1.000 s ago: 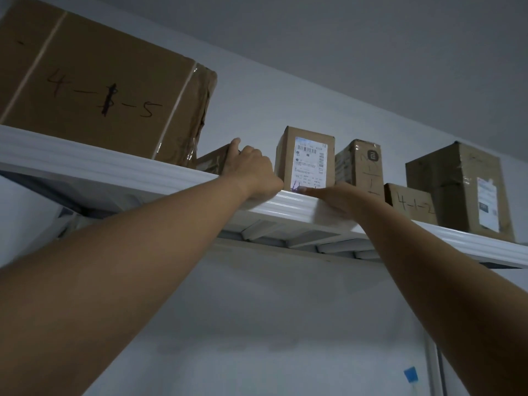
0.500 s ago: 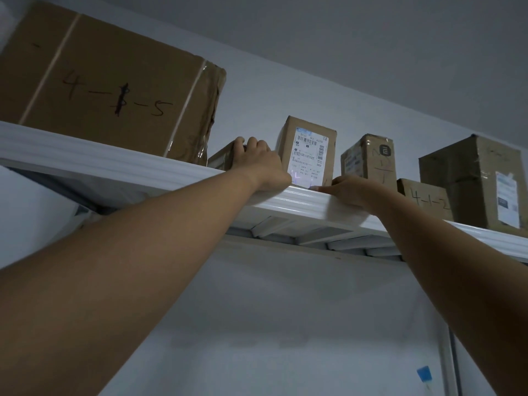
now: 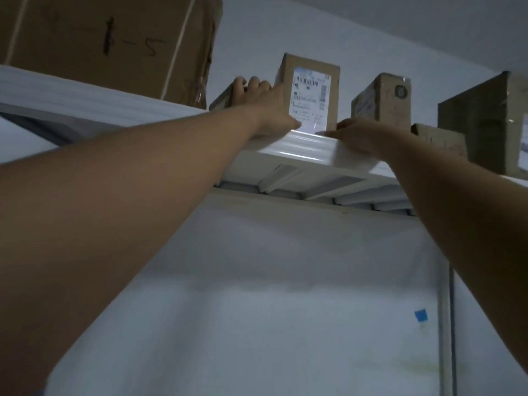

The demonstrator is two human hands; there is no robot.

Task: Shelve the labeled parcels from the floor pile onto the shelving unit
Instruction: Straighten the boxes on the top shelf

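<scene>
A small upright cardboard parcel (image 3: 310,92) with a white barcode label stands at the front edge of the white top shelf (image 3: 303,150), above my head. My left hand (image 3: 268,110) grips its left side, thumb along the lower front and fingers curled back over a low flat box (image 3: 223,100). My right hand (image 3: 360,135) lies on the shelf edge at the parcel's lower right corner, with straight fingers touching its base.
A big box marked 4-1-5 (image 3: 108,44) fills the shelf's left. Right of the parcel stand a small taped box (image 3: 383,101), a flat marked box (image 3: 440,138) and a large box (image 3: 485,124). Below is a white wall with blue tape (image 3: 421,315) and a shelf post (image 3: 445,310).
Both hands have stayed on the labeled parcel, which has shifted slightly back on the shelf. My left fingers reach further over the flat box. My view has drifted closer and rightward.
</scene>
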